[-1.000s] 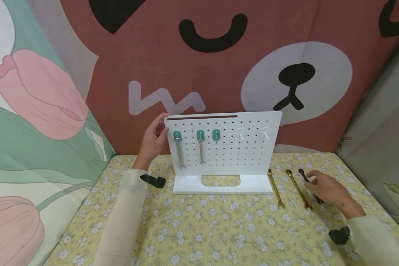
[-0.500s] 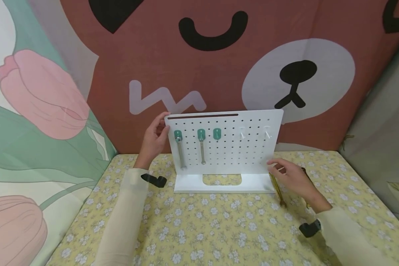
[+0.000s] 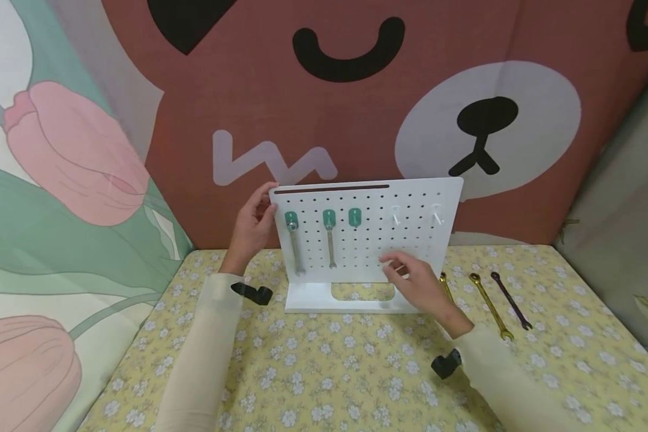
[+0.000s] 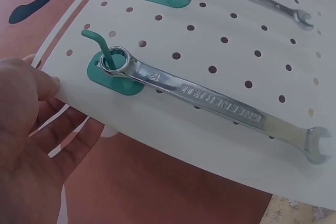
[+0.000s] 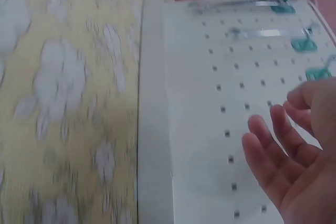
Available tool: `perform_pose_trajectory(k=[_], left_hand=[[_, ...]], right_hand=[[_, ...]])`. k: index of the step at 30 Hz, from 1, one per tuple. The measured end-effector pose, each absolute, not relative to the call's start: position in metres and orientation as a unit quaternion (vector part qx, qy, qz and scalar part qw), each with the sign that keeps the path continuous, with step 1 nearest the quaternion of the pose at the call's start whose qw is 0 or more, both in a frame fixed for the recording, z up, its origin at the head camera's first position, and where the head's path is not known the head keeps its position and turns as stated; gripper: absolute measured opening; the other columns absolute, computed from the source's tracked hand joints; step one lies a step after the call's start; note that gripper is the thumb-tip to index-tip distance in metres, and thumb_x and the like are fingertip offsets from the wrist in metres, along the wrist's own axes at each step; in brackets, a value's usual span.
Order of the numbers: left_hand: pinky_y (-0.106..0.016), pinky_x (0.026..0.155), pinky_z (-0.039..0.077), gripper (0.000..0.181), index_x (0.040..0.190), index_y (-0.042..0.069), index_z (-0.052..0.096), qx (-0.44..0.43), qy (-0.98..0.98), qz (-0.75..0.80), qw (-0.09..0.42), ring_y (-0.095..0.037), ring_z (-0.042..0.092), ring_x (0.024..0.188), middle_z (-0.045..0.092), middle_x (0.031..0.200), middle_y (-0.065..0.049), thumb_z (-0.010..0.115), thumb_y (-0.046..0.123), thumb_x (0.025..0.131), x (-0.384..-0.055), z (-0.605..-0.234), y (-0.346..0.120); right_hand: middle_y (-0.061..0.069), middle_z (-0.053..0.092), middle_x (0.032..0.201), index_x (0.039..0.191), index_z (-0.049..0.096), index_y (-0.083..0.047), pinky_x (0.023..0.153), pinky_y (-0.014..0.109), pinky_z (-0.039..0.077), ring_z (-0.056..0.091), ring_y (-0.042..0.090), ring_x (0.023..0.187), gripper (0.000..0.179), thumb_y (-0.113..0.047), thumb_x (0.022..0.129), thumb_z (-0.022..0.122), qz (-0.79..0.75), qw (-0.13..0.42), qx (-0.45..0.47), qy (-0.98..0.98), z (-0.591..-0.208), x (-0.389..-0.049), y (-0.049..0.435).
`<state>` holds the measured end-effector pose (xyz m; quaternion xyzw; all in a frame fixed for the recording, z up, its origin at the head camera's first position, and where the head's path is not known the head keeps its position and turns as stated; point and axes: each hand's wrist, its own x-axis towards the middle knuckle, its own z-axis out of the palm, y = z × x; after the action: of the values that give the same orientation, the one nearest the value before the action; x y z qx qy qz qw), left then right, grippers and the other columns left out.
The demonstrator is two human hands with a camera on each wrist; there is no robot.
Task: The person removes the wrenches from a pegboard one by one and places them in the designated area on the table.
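Note:
My left hand (image 3: 251, 231) grips the upper left edge of a white pegboard (image 3: 367, 246), thumb in front and fingers behind. A silver combination wrench (image 4: 199, 95), marked 12, hangs by its ring end from the leftmost green hook (image 4: 105, 51). Another silver wrench (image 3: 332, 249) hangs on the second green hook (image 3: 329, 216); the third green hook (image 3: 354, 217) is bare. In front of the board's lower right part is my right hand (image 3: 417, 287), fingers loosely bent and nothing in them. The right wrist view shows it apart from the board face.
Right of the stand lie a gold wrench (image 3: 446, 288), partly hidden by my right hand, a second gold wrench (image 3: 491, 306) and a purple wrench (image 3: 512, 301). Two white hooks (image 3: 396, 216) carry nothing. A flowered cloth (image 3: 313, 372) covers the table; a printed curtain (image 3: 356, 132) hangs behind.
My right hand has moved left from the purple wrench, past the gold wrenches, to the front of the pegboard. The purple wrench stays on the table. My left hand keeps its grip.

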<state>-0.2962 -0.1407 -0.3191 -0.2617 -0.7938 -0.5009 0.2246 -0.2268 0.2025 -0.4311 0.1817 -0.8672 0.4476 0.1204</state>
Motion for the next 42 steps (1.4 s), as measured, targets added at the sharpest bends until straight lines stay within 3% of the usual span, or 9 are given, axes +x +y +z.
perform_pose_trajectory(k=[9, 18, 29, 37, 42], left_hand=[[-0.03, 0.075, 0.045, 0.043, 0.148, 0.003, 0.049, -0.261, -0.794, -0.496, 0.236, -0.042, 0.056, 0.089, 0.058, 0.11, -0.025, 0.051, -0.005, 0.106, -0.296, -0.319, -0.14], [-0.054, 0.083, 0.048, 0.045, 0.149, 0.006, 0.051, -0.255, -0.791, -0.506, 0.231, -0.041, 0.057, 0.092, 0.059, 0.111, -0.025, 0.054, -0.004, 0.105, -0.319, -0.331, -0.143], [-0.047, 0.085, 0.051, 0.046, 0.149, 0.015, 0.054, -0.254, -0.794, -0.501, 0.232, -0.028, 0.061, 0.094, 0.063, 0.11, -0.015, 0.061, 0.006, 0.104, -0.319, -0.335, -0.15], [-0.031, 0.084, 0.053, 0.044, 0.148, 0.016, 0.057, -0.246, -0.797, -0.503, 0.227, -0.023, 0.066, 0.1, 0.067, 0.118, -0.008, 0.061, 0.01, 0.105, -0.317, -0.333, -0.154], [-0.036, 0.084, 0.052, 0.045, 0.149, 0.017, 0.056, -0.239, -0.798, -0.506, 0.222, -0.024, 0.065, 0.097, 0.066, 0.113, -0.01, 0.062, 0.012, 0.105, -0.316, -0.335, -0.153]], right_hand=[[0.01, 0.07, 0.1, 0.127, 0.067, -0.007, 0.072, 0.04, 0.055, 0.067, 0.018, 0.085, 0.025, -0.019, 0.106, 0.061, 0.464, 0.127, 0.197, -0.854, -0.421, -0.236, 0.163], [0.004, 0.067, 0.114, 0.132, 0.064, -0.008, 0.088, 0.043, 0.054, 0.066, 0.021, 0.102, 0.029, -0.02, 0.106, 0.059, 0.498, 0.126, 0.192, -0.836, -0.402, -0.246, 0.13], [0.001, 0.066, 0.121, 0.131, 0.064, -0.014, 0.097, 0.04, 0.05, 0.062, 0.019, 0.111, 0.027, -0.022, 0.106, 0.06, 0.528, 0.094, 0.157, -0.829, -0.406, -0.265, 0.113], [0.002, 0.067, 0.118, 0.129, 0.064, -0.011, 0.096, 0.037, 0.05, 0.062, 0.018, 0.11, 0.027, -0.017, 0.104, 0.062, 0.531, 0.086, 0.156, -0.829, -0.409, -0.267, 0.105], [0.005, 0.066, 0.116, 0.124, 0.066, -0.009, 0.094, 0.038, 0.051, 0.063, 0.019, 0.108, 0.022, -0.013, 0.103, 0.062, 0.539, 0.07, 0.167, -0.823, -0.409, -0.266, 0.103]])
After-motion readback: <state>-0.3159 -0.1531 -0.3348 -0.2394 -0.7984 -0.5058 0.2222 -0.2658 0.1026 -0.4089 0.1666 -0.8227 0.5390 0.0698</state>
